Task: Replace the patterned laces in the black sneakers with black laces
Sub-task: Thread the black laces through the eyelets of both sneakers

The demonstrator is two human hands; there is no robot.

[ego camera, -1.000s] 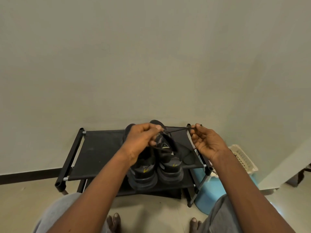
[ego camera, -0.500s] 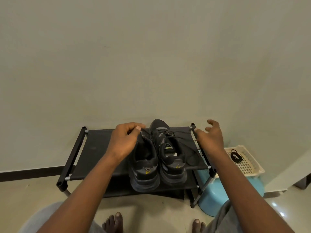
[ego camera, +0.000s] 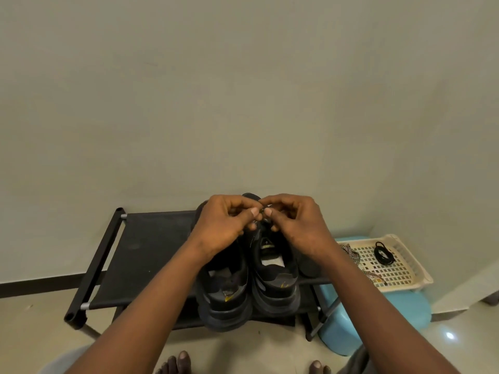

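Note:
Two black sneakers stand side by side, heels toward me, on a black shoe rack: the left sneaker and the right sneaker. My left hand and my right hand meet above the right sneaker's front, fingertips pinched together on a thin black lace that is mostly hidden by the fingers. A coiled black lace lies in a cream basket to the right. Patterned black-and-white laces rest at the basket's left side.
The basket sits on a light blue stool right of the rack. A plain wall rises just behind the rack. My bare toes show on the pale floor at the bottom edge.
My hands were apart, the right one out past the rack's right rail. Both have come together over the right sneaker's front, and the fingers have closed on the lace.

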